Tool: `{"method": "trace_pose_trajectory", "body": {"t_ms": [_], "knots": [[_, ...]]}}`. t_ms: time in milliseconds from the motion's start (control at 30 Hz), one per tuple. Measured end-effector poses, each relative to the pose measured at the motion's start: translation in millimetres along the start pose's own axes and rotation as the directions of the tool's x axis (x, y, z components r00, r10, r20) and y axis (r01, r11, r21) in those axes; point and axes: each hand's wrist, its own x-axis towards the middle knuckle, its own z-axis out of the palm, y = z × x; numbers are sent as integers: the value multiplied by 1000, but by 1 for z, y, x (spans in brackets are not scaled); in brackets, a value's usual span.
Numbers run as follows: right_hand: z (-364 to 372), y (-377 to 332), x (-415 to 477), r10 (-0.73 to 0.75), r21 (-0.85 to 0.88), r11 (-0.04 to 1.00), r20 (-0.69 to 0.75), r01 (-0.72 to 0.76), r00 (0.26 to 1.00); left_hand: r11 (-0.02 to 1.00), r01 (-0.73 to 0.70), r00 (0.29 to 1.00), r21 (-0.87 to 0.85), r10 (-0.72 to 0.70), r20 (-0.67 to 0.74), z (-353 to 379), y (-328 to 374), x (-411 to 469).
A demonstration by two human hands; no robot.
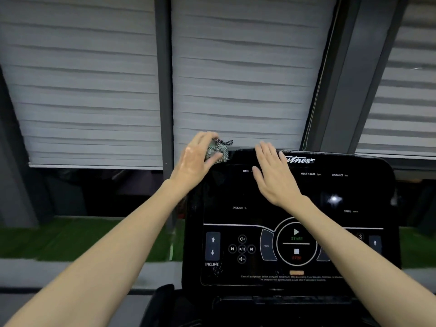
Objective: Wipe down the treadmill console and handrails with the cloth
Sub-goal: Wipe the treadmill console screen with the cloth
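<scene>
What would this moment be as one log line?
left hand: grips cloth at console top-left corner | right hand: open, over console top

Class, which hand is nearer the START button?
Right. The right hand is over the console above the START button; the left hand grips the cloth at its top-left corner.

Head view, downward, close over console [295, 208]

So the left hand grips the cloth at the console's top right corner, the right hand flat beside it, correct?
No: in the head view the left hand grips the cloth at the top left corner of the console, not right. The right hand lies flat beside it.
</scene>
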Motion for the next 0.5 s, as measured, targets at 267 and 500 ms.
{"method": "trace_pose_trajectory", "body": {"t_ms": [267,500], "knots": [[6,-2,-5,-9,27,1000,-29,10,1000,985,13,997,170,1,-83,18,0,-69],[8,0,-5,-12,-17,1000,-13,12,1000,881,-63,997,470,79,-14,22,-3,-112]]}}
